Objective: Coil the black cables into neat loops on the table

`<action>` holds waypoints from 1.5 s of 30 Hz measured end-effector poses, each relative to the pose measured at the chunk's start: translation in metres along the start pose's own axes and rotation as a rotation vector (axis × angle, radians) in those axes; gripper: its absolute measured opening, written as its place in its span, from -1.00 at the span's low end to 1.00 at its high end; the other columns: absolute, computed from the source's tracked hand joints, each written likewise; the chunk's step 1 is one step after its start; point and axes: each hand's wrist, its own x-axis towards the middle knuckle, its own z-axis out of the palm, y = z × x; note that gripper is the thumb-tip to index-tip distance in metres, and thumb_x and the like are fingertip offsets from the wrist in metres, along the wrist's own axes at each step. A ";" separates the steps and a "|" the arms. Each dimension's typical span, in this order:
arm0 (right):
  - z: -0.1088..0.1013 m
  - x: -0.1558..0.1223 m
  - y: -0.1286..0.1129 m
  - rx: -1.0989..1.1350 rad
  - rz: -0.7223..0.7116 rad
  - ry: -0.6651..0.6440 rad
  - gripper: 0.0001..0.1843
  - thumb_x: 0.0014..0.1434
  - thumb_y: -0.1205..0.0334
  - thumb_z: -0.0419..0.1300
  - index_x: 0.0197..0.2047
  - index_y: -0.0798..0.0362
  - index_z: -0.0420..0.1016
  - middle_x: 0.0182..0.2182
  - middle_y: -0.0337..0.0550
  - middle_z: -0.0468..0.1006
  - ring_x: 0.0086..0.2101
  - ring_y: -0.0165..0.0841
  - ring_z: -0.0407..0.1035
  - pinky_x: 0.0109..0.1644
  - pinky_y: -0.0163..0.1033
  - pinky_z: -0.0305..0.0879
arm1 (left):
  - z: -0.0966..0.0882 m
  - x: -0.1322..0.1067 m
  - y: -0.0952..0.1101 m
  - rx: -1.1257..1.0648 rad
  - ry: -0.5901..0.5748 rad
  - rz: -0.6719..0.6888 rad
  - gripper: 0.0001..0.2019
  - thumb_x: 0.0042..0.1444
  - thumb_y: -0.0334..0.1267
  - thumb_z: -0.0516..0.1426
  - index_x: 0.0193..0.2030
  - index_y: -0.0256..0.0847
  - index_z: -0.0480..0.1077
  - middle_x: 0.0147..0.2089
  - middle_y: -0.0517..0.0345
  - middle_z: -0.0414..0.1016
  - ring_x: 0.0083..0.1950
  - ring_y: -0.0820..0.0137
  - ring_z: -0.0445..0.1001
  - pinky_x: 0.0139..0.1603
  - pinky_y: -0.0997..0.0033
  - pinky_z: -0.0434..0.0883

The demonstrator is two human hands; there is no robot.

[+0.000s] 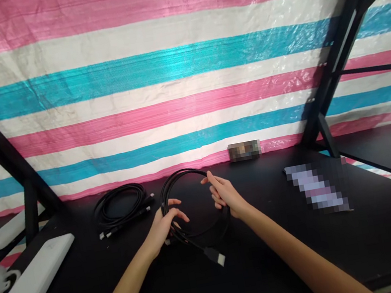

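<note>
A black cable [191, 208] is wound into a round loop held just above the black table [275, 253]. My left hand [167, 222] grips the loop's lower left side, fingers curled round the strands. My right hand [222, 193] pinches the loop's right side, fingers closed on the cable. One cable end with a flat plug [215, 255] hangs down toward me from the left hand. A second black cable coil [121, 206] lies flat on the table to the left, apart from both hands.
White flat devices [34, 283] lie at the table's left edge. A blurred flat object [316, 188] lies to the right, a small blurred item [243, 150] at the back. Black frame struts [334, 56] rise on both sides before a striped tarpaulin [167, 70].
</note>
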 end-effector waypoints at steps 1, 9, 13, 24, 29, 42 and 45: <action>-0.001 0.000 -0.001 0.005 0.025 -0.004 -0.52 0.03 -0.20 0.13 -0.32 0.12 0.39 -0.83 -0.53 0.00 -0.83 -0.63 -0.18 -0.80 -0.49 -0.14 | 0.000 0.001 -0.001 0.067 0.063 0.060 -0.67 0.05 -0.21 0.00 -0.02 -0.19 0.17 -0.44 0.19 0.48 -0.63 0.49 0.34 -0.63 0.54 0.27; -0.003 -0.001 -0.001 -0.170 -0.021 0.012 -0.47 0.09 -0.18 0.05 -0.27 0.18 0.49 -0.83 -0.49 0.01 -0.85 -0.61 -0.14 -0.83 -0.46 -0.17 | -0.007 0.001 -0.002 0.356 0.278 0.280 -0.61 0.12 -0.11 -0.01 0.08 -0.12 0.21 -0.63 0.33 0.40 -0.69 0.47 0.31 -0.60 0.52 0.26; 0.000 0.000 0.010 -0.412 -0.216 0.114 -0.50 0.12 -0.15 0.01 -0.16 0.11 0.46 -0.75 -0.40 0.24 -0.85 -0.55 0.05 -0.83 -0.43 -0.06 | -0.003 0.000 0.001 0.279 0.248 0.249 -0.61 0.14 -0.03 -0.05 0.04 -0.15 0.28 -0.78 0.41 0.20 -0.76 0.49 0.18 -0.68 0.58 0.15; 0.004 0.001 0.007 -0.259 -0.004 -0.013 -0.64 0.12 0.07 0.07 -0.11 0.15 0.39 -0.64 -0.36 0.35 -0.78 -0.56 0.16 -0.72 -0.43 0.12 | 0.008 0.002 -0.006 -0.055 0.332 0.034 -0.60 0.11 0.16 -0.11 -0.45 -0.17 0.10 -0.69 0.42 0.09 -0.76 0.61 0.02 -0.82 0.66 -0.07; 0.009 -0.009 0.005 -0.267 0.171 -0.089 -0.76 0.08 0.14 0.15 -0.22 0.12 0.36 -0.57 -0.22 0.49 -0.57 -0.43 0.42 -0.60 -0.46 0.21 | 0.002 0.006 -0.002 -0.290 0.359 0.050 -0.59 0.06 0.17 -0.03 -0.44 -0.16 0.05 -0.65 0.44 0.10 -0.76 0.65 -0.02 -0.83 0.67 -0.07; -0.006 0.000 0.007 0.043 0.353 -0.108 -0.73 0.16 0.30 0.12 -0.04 0.09 0.32 -0.48 -0.18 0.55 -0.55 -0.33 0.47 -0.51 -0.22 0.42 | -0.001 0.011 -0.006 -0.017 0.273 0.074 -0.48 0.10 -0.03 0.05 0.13 -0.26 0.10 -0.11 -0.02 0.43 -0.31 0.43 0.41 -0.41 0.48 0.30; -0.004 0.002 0.009 0.124 0.355 -0.017 -0.75 0.20 0.33 0.08 -0.03 0.13 0.34 -0.50 -0.19 0.53 -0.57 -0.40 0.44 -0.44 -0.21 0.44 | -0.007 0.013 -0.008 0.108 0.356 0.053 -0.49 0.12 -0.08 0.02 0.16 -0.30 0.16 0.01 -0.11 0.37 -0.19 0.36 0.41 -0.26 0.41 0.33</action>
